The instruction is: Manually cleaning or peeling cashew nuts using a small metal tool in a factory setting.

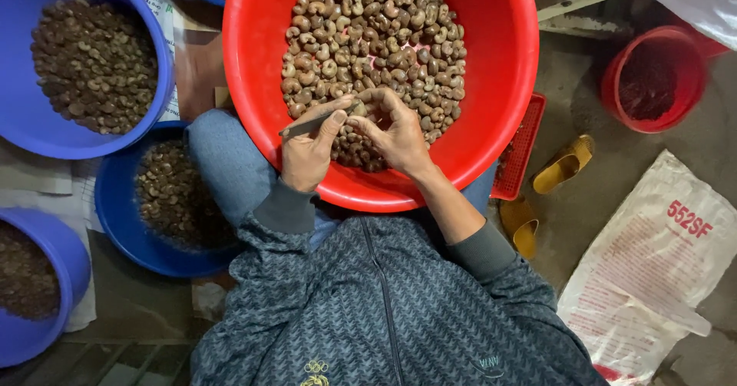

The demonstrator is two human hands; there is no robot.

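Observation:
A big red basin [499, 87] rests on my lap, holding a heap of brown cashew nuts [376, 41]. My left hand [307, 152] grips a small metal knife [303, 127], its blade pointing left over the basin's near side. My right hand [395, 133] pinches a single cashew nut [358, 110] at the fingertips, right against the knife hand. Both hands meet over the nuts near the basin's front wall.
Blue basins with nuts stand at the left: one upper left [23, 102], one beside my knee [115, 202], one at lower left [54, 248]. A red bucket [622, 87], yellow sandals [564, 163], a red basket [526, 148] and a printed white sack [652, 278] lie on the right.

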